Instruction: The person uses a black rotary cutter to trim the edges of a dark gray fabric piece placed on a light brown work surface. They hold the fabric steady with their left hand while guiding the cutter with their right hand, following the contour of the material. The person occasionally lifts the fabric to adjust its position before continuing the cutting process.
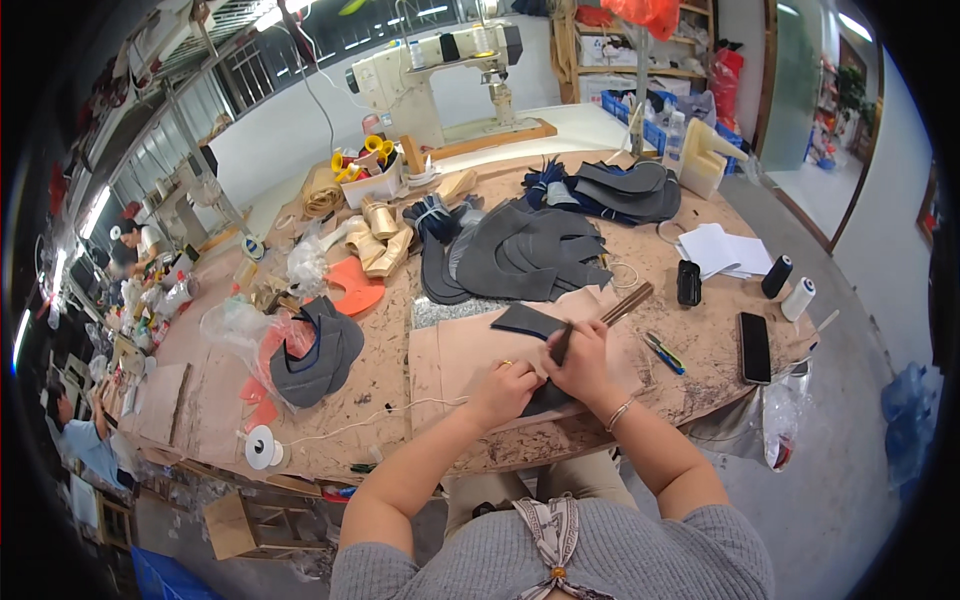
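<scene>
My left hand [506, 391] has its fingers curled together, pressing at the edge of a dark grey sheet piece [528, 319] with a blue edge. Close beside it, my right hand [581, 366] is closed around a dark brown flat strip-like object [562, 344], whose exact kind I cannot make out. The grey piece lies on a pale pinkish sheet [450, 350], and both hands hide its middle. Past the right hand, long brown strips [630, 304] slant across the sheet. A pile of curved grey cut pieces [525, 250] lies just beyond.
Right of my hands lie a blue-yellow cutter [665, 354], a phone [754, 348], thread cones [798, 299] and a black case [689, 284]. Leftward are grey pieces [318, 355] on plastic and a white spool [263, 448]. A sewing machine [430, 80] stands behind; people work far left.
</scene>
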`<state>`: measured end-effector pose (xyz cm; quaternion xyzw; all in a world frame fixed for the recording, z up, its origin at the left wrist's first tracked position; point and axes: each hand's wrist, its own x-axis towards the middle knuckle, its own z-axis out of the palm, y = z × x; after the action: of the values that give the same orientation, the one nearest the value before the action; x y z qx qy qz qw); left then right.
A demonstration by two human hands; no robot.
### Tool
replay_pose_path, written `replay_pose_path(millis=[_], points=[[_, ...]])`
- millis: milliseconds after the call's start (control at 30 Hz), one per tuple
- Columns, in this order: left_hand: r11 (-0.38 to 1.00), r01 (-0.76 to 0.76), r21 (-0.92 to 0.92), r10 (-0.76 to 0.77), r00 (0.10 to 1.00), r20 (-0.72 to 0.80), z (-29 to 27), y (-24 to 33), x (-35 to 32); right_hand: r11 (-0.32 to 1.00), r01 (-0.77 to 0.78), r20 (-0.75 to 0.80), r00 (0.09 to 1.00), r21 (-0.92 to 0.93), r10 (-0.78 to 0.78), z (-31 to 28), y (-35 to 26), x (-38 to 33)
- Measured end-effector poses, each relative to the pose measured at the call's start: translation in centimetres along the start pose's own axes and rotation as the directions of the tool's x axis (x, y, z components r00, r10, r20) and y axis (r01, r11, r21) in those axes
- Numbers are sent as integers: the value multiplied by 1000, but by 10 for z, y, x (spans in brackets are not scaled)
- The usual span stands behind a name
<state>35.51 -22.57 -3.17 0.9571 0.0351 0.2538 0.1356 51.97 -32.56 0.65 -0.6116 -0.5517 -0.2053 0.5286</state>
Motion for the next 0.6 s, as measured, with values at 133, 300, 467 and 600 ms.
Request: replay_pose_path(millis=[133,300,467,600], points=[[999,33,28,-32,999,-32,-4,7,0,994,71,86,994,-85,-63,-7,5,3],[989,91,115,-82,993,-81,10,10,-7,994,91,-33,995,-69,-93,-4,-19,7],[995,96,18,-95,994,-52,0,4,-14,998,49,129,991,-34,-45,7,3,-5],[998,65,9,-65,997,-34,-9,-4,-18,997,73,171,983,-41,-65,9,0,0]])
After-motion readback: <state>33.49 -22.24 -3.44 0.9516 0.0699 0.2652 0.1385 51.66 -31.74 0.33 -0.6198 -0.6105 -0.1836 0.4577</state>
